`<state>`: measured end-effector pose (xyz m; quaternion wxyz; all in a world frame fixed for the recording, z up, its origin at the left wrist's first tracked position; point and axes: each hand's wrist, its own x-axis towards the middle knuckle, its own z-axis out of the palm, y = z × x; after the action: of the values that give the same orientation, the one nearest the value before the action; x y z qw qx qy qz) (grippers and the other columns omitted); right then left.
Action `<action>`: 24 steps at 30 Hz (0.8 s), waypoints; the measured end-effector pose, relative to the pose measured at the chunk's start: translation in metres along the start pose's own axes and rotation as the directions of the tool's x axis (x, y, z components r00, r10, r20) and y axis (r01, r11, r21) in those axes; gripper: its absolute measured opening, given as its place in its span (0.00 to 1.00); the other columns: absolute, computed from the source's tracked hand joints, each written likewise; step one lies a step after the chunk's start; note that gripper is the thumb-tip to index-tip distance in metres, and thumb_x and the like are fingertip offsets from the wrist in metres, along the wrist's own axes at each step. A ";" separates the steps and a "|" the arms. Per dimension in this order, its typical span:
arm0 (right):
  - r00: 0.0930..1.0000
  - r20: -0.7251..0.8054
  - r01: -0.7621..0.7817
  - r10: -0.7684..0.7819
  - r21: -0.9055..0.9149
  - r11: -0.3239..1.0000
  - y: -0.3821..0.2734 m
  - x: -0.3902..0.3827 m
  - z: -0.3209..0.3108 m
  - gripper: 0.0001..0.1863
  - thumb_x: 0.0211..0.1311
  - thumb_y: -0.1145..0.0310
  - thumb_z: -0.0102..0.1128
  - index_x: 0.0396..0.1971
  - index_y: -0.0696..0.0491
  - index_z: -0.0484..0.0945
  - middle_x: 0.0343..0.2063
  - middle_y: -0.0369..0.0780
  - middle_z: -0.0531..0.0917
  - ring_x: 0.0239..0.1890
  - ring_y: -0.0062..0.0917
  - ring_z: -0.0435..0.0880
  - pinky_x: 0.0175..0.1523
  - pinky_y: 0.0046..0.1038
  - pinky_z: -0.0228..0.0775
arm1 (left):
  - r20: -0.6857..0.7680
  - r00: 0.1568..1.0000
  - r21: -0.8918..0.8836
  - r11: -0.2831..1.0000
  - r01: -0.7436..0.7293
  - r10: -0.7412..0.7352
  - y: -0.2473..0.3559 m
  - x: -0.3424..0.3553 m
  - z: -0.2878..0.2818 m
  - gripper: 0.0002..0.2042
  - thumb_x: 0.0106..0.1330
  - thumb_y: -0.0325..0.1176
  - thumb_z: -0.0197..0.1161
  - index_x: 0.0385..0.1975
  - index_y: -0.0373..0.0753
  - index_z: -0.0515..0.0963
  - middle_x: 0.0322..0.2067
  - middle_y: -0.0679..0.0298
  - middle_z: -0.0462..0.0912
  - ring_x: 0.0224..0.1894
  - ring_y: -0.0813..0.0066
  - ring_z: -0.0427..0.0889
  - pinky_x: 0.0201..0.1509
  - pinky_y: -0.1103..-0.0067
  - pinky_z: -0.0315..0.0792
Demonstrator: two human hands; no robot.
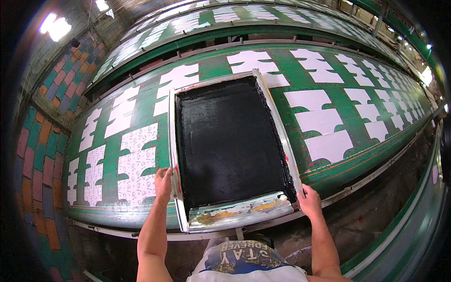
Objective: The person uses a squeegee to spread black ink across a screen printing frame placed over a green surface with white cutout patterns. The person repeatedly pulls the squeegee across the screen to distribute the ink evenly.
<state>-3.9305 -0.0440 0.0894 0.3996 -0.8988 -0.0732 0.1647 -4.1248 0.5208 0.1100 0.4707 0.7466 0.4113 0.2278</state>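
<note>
A screen printing frame (pixel 173 141) with pale metal sides lies over the green printing table (pixel 338 170), its near end at the table's front edge. Black ink coats its screen (pixel 225 141). Across the near end runs a metal bar (pixel 242 211) smeared with yellow and green. My left hand (pixel 163 185) is closed on the frame's left side, and my right hand (pixel 310 201) grips the right side near the close corner. Left of the frame lie white cut pieces with a small printed pattern (pixel 136 171). Plain white cut pieces (pixel 321 121) lie to its right. Whatever is under the frame is hidden.
Rows of cut pieces continue along the table to the right. Behind it stand more long tables (pixel 230 16) with white pieces. A patchwork-coloured brick wall (pixel 47 164) bounds the left. A metal rail (pixel 366 181) follows the table's front edge; another green surface (pixel 413 235) is at lower right.
</note>
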 end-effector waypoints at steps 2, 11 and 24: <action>0.994 -0.076 0.051 -0.081 -0.337 0.940 -0.022 -0.013 0.007 0.32 0.67 0.63 0.72 0.69 0.58 0.76 0.58 0.53 0.85 0.60 0.49 0.84 0.65 0.44 0.76 | 0.009 0.999 0.012 0.999 0.038 -0.038 -0.005 0.001 0.003 0.23 0.74 0.49 0.69 0.50 0.30 0.85 0.37 0.58 0.84 0.39 0.71 0.81 0.44 0.72 0.73; 0.555 0.389 0.826 -0.735 -0.154 0.542 -0.114 -0.085 0.066 0.26 0.59 0.64 0.77 0.60 0.46 0.86 0.64 0.43 0.81 0.69 0.45 0.77 0.70 0.49 0.71 | -0.026 1.000 0.140 0.990 0.003 0.001 -0.010 0.004 0.007 0.29 0.68 0.57 0.72 0.48 0.31 0.87 0.44 0.43 0.90 0.51 0.52 0.88 0.60 0.64 0.78; 0.462 0.341 0.877 -0.819 -0.315 0.364 -0.148 -0.082 0.090 0.18 0.62 0.77 0.67 0.53 0.53 0.86 0.53 0.42 0.87 0.55 0.42 0.88 0.60 0.46 0.80 | -0.007 0.996 0.198 0.977 0.085 -0.085 0.022 -0.012 -0.003 0.32 0.69 0.60 0.68 0.54 0.33 0.82 0.47 0.40 0.90 0.54 0.41 0.88 0.60 0.56 0.80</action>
<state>-4.0396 0.0961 0.1619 0.2021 -0.7842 -0.5859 -0.0303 -4.1248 0.5078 0.1312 0.4036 0.7717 0.4630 0.1648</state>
